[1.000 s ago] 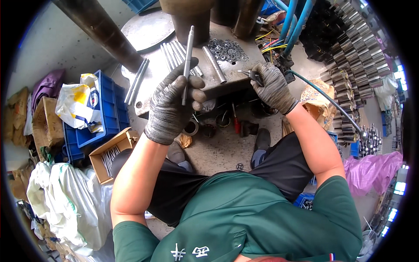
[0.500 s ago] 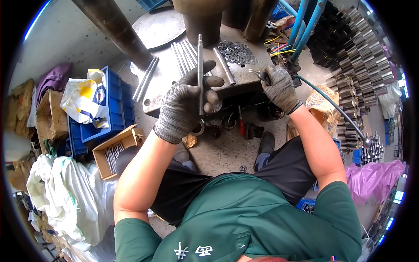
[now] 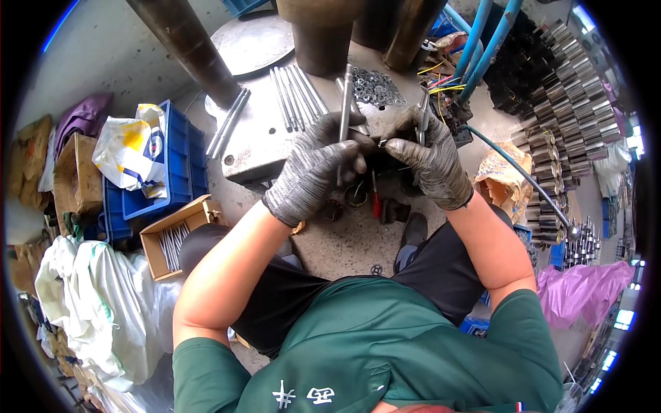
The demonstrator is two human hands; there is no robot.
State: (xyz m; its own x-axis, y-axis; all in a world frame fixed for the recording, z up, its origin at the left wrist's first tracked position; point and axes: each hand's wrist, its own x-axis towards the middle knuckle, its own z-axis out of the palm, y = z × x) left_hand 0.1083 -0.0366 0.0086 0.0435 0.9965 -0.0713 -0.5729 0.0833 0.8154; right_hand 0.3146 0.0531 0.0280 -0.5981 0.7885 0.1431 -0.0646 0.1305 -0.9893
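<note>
Gloved fingers hide part of a metal rod [image 3: 346, 96] held nearly upright in a worker's left hand [image 3: 308, 168], center frame, its lower tip showing beneath them. Behind it, a thick tube [image 3: 356, 114] on the table [image 3: 251, 141] is partly covered, and the tiny piece [image 3: 382, 143] by the right thumb is too small to identify. A round pot [image 3: 357, 204] under the table sits in shadow, contents unclear; at lower right, a blue bin [image 3: 474, 322] is mostly blocked by the worker's body. At left, an open cardboard box [image 3: 153, 255] holds thin metal pins [image 3: 172, 246], near a blue crate [image 3: 184, 155] with a white-and-yellow bag [image 3: 124, 155] draped over it. The rod stands left of the pliers [image 3: 423, 124] and apart from them. The left hand curls about the rod, thumb pressed in; the right hand [image 3: 441, 168] is partly closed around the pliers. Whether the left fingers touch the tiny piece cannot be told.
</note>
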